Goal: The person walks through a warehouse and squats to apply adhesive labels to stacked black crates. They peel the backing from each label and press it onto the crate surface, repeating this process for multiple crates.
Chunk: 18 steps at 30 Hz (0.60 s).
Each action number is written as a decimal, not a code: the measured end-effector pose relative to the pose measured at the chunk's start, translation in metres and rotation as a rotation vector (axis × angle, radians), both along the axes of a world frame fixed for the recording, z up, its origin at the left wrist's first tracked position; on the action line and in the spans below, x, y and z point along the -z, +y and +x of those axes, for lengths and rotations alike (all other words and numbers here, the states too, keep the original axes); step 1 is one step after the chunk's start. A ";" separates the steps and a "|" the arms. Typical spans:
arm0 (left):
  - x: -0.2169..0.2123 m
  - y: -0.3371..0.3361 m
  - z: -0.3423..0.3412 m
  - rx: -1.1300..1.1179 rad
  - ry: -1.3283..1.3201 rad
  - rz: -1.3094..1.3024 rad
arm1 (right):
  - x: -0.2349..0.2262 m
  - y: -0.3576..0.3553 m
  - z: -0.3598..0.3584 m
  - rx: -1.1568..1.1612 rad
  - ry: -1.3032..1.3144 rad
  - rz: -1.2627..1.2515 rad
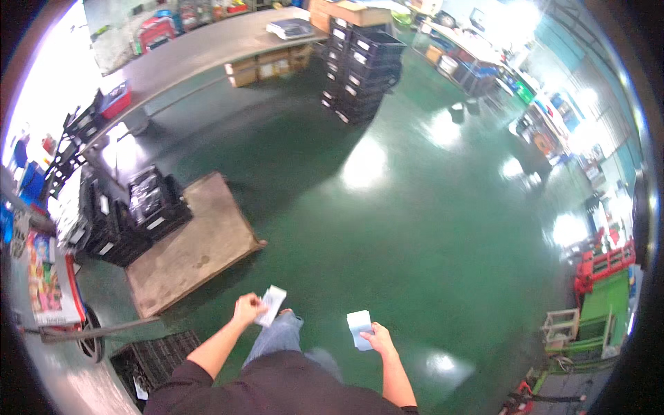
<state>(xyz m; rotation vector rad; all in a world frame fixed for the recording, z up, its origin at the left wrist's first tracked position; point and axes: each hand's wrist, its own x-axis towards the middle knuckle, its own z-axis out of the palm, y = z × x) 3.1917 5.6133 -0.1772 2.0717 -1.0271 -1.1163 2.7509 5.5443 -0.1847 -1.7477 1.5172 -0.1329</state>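
Note:
My left hand (pixel 247 309) is closed on a small stack of white cards (pixel 274 301), which sticks out past the fingertips above my jeans. Off to the right, my right hand (pixel 377 338) grips a second stack, pale blue-white cards (pixel 359 325), between thumb and fingers. The two stacks are well apart, both held over the green floor (pixel 325 283). What is on the cards is too small to make out.
At left, a wooden board (pixel 197 249) lies on the floor with black crates (pixel 155 204) on it. Tall stacks of black crates (pixel 360 76) stand ahead near a long table (pixel 207 41). A black pallet-like grid (pixel 155 363) lies at lower left. Red and green equipment (pixel 605 297) lines the right.

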 end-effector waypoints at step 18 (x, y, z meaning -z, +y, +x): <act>-0.060 -0.705 -0.159 0.000 0.177 -0.173 | 0.002 -0.629 -0.188 0.252 0.047 0.135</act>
